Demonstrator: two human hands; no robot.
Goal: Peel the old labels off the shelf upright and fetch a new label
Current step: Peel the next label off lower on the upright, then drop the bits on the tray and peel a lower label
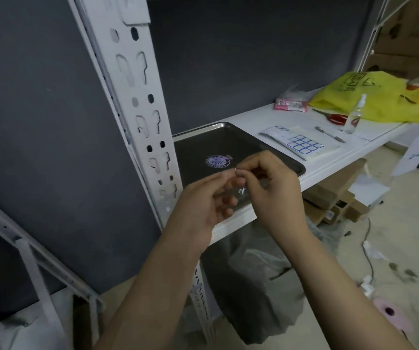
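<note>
Grip: a scrap (237,171) is pinched between the fingertips of the left hand (203,205) and the right hand (271,188), above the tray (228,132).
Left of grip: the shelf upright (142,109) is found just beside the tray.
Beneath grip: the tray is set on the shelf board (329,162), at its left end.
Just behind grip: a round sticker (217,161) is seen on the tray floor.
Right and behind: a label sheet (302,144) is laid beside the tray. A pen (329,134), a spray bottle (355,114) and scissors (334,118) are placed beyond it.
Farthest right: a bag (370,97) is laid behind the bottle, with a packet (290,104) to its left.
Below grip: a plastic sack (254,274) is placed under the board, with cartons (334,200) to its right.
</note>
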